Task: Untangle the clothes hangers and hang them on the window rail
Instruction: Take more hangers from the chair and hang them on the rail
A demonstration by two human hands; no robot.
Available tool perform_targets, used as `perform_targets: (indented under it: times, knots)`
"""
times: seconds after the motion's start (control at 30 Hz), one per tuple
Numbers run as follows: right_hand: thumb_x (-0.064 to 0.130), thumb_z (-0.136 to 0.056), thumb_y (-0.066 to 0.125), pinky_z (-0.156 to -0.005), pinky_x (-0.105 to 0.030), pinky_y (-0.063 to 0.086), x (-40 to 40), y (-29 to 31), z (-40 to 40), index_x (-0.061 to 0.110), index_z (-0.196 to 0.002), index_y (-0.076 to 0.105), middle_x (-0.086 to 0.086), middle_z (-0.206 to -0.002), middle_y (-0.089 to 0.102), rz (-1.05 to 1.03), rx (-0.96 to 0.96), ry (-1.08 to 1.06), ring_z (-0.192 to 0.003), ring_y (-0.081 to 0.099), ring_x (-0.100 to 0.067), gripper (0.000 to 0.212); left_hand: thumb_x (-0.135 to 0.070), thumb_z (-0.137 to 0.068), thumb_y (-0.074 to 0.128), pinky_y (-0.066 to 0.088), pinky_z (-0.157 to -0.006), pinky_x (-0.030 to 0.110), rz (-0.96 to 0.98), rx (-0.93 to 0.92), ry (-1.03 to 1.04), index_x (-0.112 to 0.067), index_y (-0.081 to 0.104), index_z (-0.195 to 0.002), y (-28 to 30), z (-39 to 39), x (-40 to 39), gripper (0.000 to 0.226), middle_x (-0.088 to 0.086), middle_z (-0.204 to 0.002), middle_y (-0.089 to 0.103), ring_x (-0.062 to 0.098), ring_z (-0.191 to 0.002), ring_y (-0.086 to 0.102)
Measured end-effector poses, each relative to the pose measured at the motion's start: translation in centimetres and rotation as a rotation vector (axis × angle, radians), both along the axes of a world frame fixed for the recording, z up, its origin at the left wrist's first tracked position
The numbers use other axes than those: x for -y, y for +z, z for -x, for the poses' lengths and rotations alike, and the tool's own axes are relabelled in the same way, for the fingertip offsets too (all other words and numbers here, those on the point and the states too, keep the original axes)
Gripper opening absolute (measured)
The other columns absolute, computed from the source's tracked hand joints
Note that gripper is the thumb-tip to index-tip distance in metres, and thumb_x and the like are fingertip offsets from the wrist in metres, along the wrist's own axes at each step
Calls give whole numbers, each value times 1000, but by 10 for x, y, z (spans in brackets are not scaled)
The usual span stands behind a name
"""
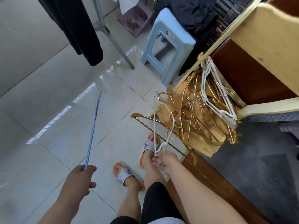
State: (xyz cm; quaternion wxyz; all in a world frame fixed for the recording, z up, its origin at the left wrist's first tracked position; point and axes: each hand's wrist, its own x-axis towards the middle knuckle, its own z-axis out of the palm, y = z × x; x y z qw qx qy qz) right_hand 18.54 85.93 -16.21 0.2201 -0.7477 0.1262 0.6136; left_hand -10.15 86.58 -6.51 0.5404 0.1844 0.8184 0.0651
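Observation:
My left hand grips the end of a thin blue hanger that points away over the floor. My right hand pinches the lower end of a white hanger, whose upper part is still caught among a tangled heap of gold hangers. The heap lies on a yellowish chair seat. A bundle of white hangers rests on the right of the heap. One gold hanger sticks out toward my feet.
A light blue plastic stool stands behind the chair. Dark clothes hang from a metal drying rack at the upper left. A wooden bed frame with a grey cover runs along the right. The floor is glossy tile.

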Motion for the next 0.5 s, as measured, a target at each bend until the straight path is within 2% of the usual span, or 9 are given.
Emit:
perform_targets:
  times: [0.17, 0.23, 0.3, 0.37, 0.4, 0.43, 0.47, 0.5]
  knots:
    - [3, -100, 57, -70, -41, 64, 9, 15, 7, 6, -117, 65, -19, -112, 70, 8, -51, 123, -95, 73, -29, 19, -25, -98, 58, 47, -69, 38, 10, 21, 31, -12, 60, -114, 7, 5, 6, 20, 8, -110, 61, 32, -85, 71]
    - [3, -100, 56, -71, -39, 64, 15, 33, 15, 5, -120, 64, -19, -111, 70, -2, -69, 221, -87, 70, -24, 22, -24, -98, 59, 50, -69, 37, 10, 44, 70, -12, 60, -114, 17, 9, 10, 20, 8, -113, 61, 33, -86, 72]
    - [2, -101, 53, -65, -33, 62, 15, 59, 25, 3, -124, 63, -22, -107, 70, -24, -76, 361, -78, 66, -24, 26, -25, -98, 61, 53, -80, 42, 8, 80, 151, -11, 59, -117, 36, 14, 15, 24, 9, -118, 61, 33, -97, 69]
    - [0, -102, 47, -59, -29, 56, 8, 87, 31, -1, -124, 60, -24, -107, 69, -78, -85, 497, -78, 64, -26, 26, -31, -92, 67, 45, -97, 46, 1, 110, 190, -10, 59, -120, 57, 15, 18, 36, 8, -122, 61, 31, -113, 59]
    - [0, -103, 46, -62, -29, 56, 3, 104, 34, 0, -121, 61, -25, -111, 68, -108, -84, 576, -78, 66, -27, 24, -35, -83, 72, 41, -100, 45, -20, 128, 222, -9, 60, -117, 69, 17, 19, 44, 8, -121, 62, 29, -114, 56]
    - [1, -103, 45, -66, -31, 58, -3, 123, 40, 5, -120, 62, -26, -111, 68, -158, -90, 647, -78, 69, -29, 25, -36, -74, 72, 41, -98, 43, -62, 159, 307, -10, 62, -111, 84, 23, 20, 47, 9, -116, 64, 27, -111, 58]
    - [2, -103, 44, -68, -34, 61, -8, 142, 45, 6, -111, 63, -25, -106, 69, -203, -107, 712, -76, 71, -30, 21, -33, -71, 70, 43, -93, 40, -106, 206, 394, -10, 63, -104, 96, 28, 21, 41, 10, -111, 66, 26, -103, 61]
    - [3, -103, 44, -67, -35, 60, -14, 162, 50, 5, -102, 62, -23, -97, 69, -254, -131, 774, -72, 72, -28, 18, -27, -75, 69, 46, -87, 38, -154, 250, 474, -10, 62, -99, 109, 33, 20, 30, 12, -106, 65, 26, -95, 64]
